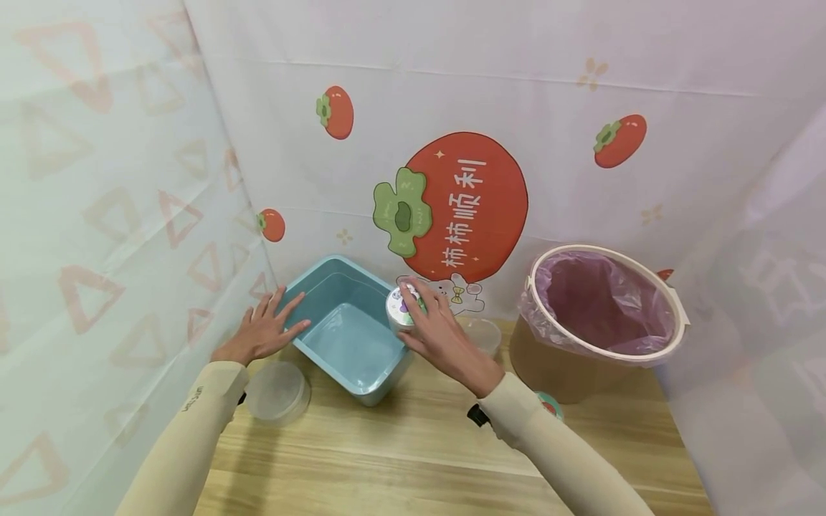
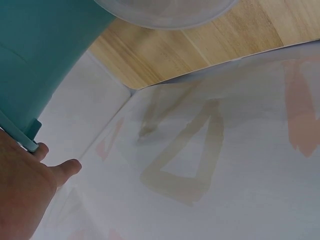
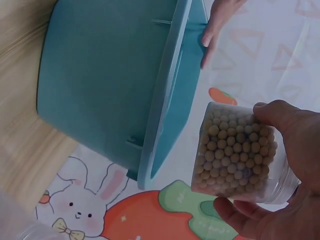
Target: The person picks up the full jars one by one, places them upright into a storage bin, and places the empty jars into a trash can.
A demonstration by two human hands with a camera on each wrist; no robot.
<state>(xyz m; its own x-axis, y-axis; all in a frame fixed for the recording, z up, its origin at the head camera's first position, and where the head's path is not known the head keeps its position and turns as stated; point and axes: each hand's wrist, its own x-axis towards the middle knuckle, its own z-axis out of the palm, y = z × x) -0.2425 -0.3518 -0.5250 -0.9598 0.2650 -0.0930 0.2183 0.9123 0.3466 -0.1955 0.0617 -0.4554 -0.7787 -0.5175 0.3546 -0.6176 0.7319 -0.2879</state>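
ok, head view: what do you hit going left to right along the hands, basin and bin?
left hand → blue basin → jar with a printed lid → right hand → lined bin

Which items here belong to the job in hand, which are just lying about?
In the job, apparently:
jar of beige balls, in the right hand
blue basin, left hand at its rim

Lying about, seemingly:
left-side translucent container
right-side translucent container
purple-lined bin
green-rimmed round item, partly hidden
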